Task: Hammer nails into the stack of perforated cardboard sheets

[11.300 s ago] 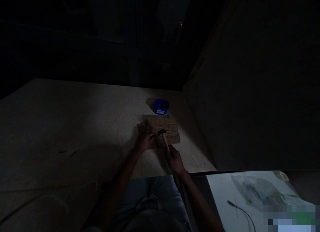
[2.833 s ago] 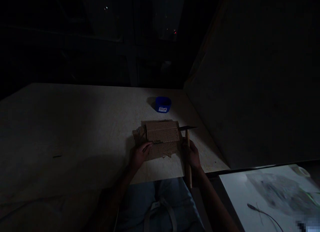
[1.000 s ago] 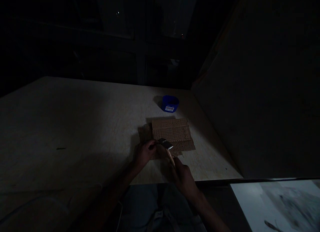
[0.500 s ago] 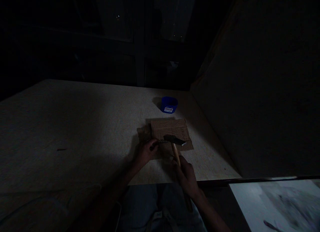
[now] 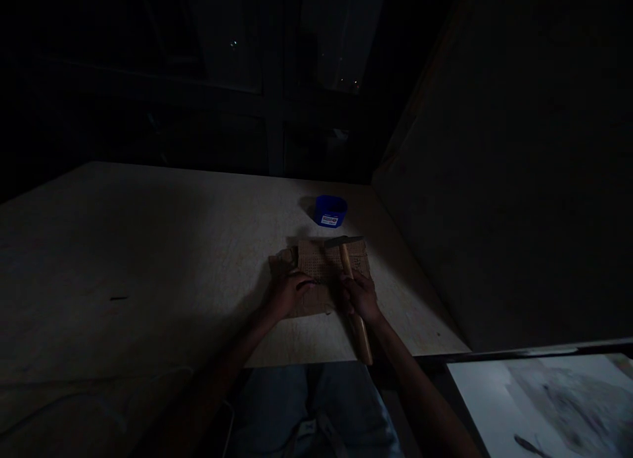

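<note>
The right hand [image 5: 362, 298] grips a hammer [image 5: 347, 261], head toward the surface's [image 5: 198, 247] far edge, handle toward the near edge. The left hand [image 5: 285, 295] pinches a thin rod [image 5: 317, 282] over cardboard [image 5: 311, 303].

Dim indoor workspace; home or workshop unclear. Broad pale flat-topped table [image 5: 198, 214] is serving as workbench: wooden-handled dark metal hammer [image 5: 347, 263] is showing above layered brown cardboard sheets [image 5: 315, 260]. At 12 o'clock, dark framed window panes [image 5: 341, 36] are showing tiny bright lights [image 5: 356, 85]. At 3 o'clock, tall dark flat partition [image 5: 519, 181] is standing; at 4, white flat-topped surface [image 5: 484, 399] is extending.
</note>
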A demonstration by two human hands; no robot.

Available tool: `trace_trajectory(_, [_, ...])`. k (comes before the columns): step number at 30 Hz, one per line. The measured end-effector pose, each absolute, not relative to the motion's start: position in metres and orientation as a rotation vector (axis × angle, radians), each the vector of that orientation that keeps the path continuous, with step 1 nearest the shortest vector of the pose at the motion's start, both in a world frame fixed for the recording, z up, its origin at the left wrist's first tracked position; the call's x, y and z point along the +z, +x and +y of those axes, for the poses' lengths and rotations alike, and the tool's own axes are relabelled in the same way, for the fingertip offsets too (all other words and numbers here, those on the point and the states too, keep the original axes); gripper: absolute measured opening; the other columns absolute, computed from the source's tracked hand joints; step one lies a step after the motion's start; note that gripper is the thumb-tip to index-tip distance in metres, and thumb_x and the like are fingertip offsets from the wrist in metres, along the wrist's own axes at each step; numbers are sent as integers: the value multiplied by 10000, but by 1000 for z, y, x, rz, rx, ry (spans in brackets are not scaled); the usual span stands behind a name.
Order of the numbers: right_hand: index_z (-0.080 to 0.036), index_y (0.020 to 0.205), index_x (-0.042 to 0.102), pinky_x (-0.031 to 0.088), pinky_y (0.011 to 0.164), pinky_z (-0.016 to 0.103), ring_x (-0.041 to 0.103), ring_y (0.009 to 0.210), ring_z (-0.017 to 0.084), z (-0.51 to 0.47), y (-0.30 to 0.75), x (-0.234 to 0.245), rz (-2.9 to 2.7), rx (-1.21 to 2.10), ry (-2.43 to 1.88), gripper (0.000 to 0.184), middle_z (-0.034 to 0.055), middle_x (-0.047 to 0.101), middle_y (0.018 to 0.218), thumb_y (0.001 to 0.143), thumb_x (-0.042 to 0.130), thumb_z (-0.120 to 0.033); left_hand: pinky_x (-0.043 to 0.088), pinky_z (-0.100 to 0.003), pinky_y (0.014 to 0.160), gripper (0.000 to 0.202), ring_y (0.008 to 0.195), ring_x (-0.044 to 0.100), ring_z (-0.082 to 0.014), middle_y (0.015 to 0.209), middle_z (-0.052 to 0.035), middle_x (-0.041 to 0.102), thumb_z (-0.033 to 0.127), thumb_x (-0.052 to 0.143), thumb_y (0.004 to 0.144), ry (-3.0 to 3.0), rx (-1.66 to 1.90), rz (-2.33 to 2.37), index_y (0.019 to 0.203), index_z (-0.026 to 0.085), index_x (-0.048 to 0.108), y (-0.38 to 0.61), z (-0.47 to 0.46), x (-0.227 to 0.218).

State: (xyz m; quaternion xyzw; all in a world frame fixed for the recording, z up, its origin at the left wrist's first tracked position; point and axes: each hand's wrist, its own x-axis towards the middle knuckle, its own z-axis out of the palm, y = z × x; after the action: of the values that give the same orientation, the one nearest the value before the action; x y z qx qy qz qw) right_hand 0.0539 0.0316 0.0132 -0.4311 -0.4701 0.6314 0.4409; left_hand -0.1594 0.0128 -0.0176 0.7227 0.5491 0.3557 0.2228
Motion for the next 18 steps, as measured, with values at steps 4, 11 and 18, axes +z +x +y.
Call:
trace_trajectory(4, [-214, 699, 482, 259, 216, 178, 364, 218, 68, 37, 57, 4, -1105, 1651, -1019, 376, -109, 465, 409, 738, 719, -503, 526, -335, 864, 142, 948, 667, -189, 1003, -56, 723, 261, 643, 885, 1974, 983, 1503, 970, 219, 748, -160, 13, -19])
trace_trajectory(11, [-218, 641, 464, 282, 229, 191, 329, 216, 60, 36, 64, 7, -1045, 1692, -937, 391, -106, 437, 381, 749, 732, -481, 543, -293, 768, 142, 867, 660, -163, 992, -45, 706, 249, 662, 865, 1941, 1013, 1497, 985, 216, 730, -158, 11, -14])
trace_trajectory(18, [-218, 726, 490, 307, 225, 188, 279, 234, 49, 31, 71, 18, -944, 1753, -788, 323, -116, 447, 419, 796, 733, -420, 544, -271, 713, 256, 780, 645, -139, 1072, -37, 695, 264, 684, 852, 1986, 984, 1511, 1105, 226, 677, -161, 7, -8])
